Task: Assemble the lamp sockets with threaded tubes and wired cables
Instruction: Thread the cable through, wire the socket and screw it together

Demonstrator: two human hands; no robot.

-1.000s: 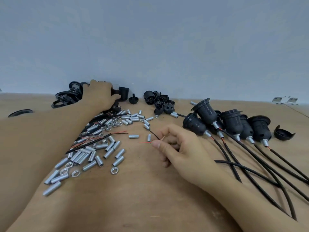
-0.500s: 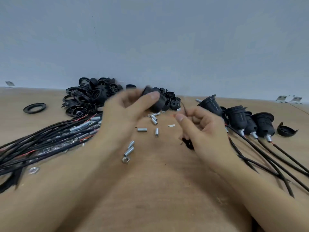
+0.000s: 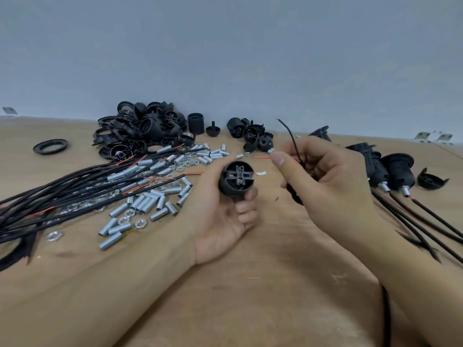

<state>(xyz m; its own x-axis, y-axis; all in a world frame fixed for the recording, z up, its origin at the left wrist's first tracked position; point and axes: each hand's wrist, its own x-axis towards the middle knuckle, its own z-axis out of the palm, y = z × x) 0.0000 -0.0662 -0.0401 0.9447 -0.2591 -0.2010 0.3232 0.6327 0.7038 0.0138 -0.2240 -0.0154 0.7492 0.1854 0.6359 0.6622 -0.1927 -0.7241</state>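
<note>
My left hand [image 3: 220,216] grips a black lamp socket body [image 3: 236,179] above the table's middle, its open end with the cross-shaped insert facing me. Just to its right, my right hand [image 3: 325,181] holds a black wired cable [image 3: 292,139]; one black wire end sticks up past the fingers, and the cable runs down behind my wrist. A small silver piece [image 3: 270,151] shows at my right thumb and fingertip. Loose silver threaded tubes [image 3: 150,201] and nuts lie on the left, among a bundle of black cables [image 3: 62,194] with red wire tips.
A pile of black socket parts [image 3: 145,128] lies at the back left, with a single black ring [image 3: 50,147] further left. More black parts [image 3: 255,136] sit at the back middle. Several assembled sockets [image 3: 393,171] with cables lie on the right beside a black cap [image 3: 432,178].
My left hand came back from the parts pile with a socket body and lowered it to the middle. My right hand lifted the cable off the table towards it.
</note>
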